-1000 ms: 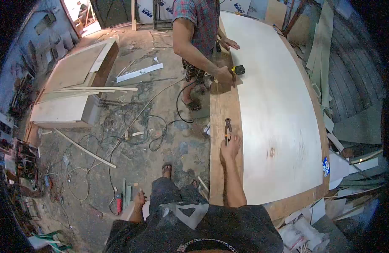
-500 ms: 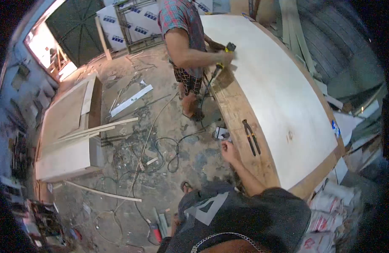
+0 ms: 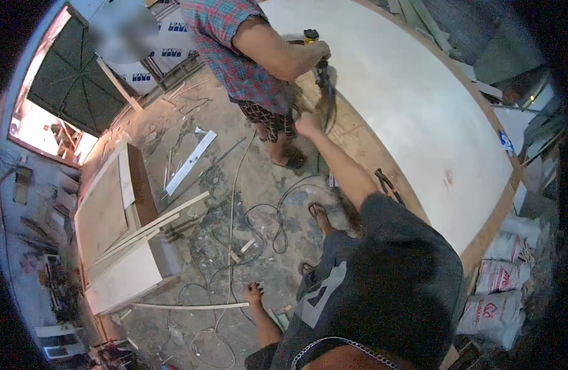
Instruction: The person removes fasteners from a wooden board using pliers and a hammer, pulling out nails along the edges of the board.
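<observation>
My right hand (image 3: 306, 125) reaches forward beside the wooden edge (image 3: 351, 147) of the long table, close to a co-worker's patterned shorts (image 3: 265, 119). Its fingers look closed, and what they hold is too unclear to name. Low on the left, my left hand (image 3: 254, 293) hangs above the floor with its fingers apart and nothing in them. The co-worker grips a yellow-and-black power tool (image 3: 321, 71) over the white sheet (image 3: 401, 92). Dark pincers (image 3: 388, 185) lie on the wooden edge by my right upper arm, partly hidden.
Cables (image 3: 277, 216) loop over the floor. To the left lies a large wooden cabinet (image 3: 120, 222) with loose strips across it. A white strip (image 3: 191, 161) rests on the floor. Printed sacks (image 3: 490, 311) are piled at the right.
My right hand has moved forward from near the pincers to beside the co-worker. My left hand has come out into view. The co-worker and the power tool appear nearer.
</observation>
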Demonstrator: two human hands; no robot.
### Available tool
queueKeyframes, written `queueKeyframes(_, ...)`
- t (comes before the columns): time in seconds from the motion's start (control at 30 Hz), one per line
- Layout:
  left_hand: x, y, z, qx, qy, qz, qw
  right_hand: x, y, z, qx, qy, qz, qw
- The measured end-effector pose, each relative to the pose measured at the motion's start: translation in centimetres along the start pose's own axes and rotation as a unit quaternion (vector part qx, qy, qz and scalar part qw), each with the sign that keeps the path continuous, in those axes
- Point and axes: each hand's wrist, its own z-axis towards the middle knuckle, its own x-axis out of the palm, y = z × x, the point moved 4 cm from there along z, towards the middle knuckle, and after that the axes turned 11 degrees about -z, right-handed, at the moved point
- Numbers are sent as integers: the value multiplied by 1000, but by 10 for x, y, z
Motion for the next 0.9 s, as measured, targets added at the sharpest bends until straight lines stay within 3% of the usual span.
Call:
queueKeyframes(0.03,14,-9,-5,34,8,-19,999,25,-16,51,-14,29,-91,995)
queueKeyframes(0.07,24,-11,-10,68,-2,-17,998,22,-15,85,-47,-24,-68,996)
queueKeyframes(0.1,25,16,-17,37,-6,-15,999,18,-14,105,-45,-35,-63,996)
queueKeyframes(0.13,25,41,-23,7,-10,-14,1000,20,-18,118,-28,-27,-64,997)
queueKeyframes(0.2,41,74,-55,101,-22,-70,992,24,-27,133,-4,-13,-64,998)
queueKeyframes(0.27,72,56,-50,75,-21,-57,995,33,-37,145,11,-4,-64,998)
queueKeyframes(0.37,99,4,-18,13,-13,0,1000,55,-57,155,27,4,-64,998)
queueKeyframes(0.5,127,-92,21,17,10,70,997,74,-74,169,47,14,-56,997)
queueKeyframes(0.7,188,-239,51,118,96,145,978,81,-83,172,62,5,-28,998)
queueKeyframes(0.9,293,-384,56,255,217,181,925,64,-80,162,49,-16,-8,999)
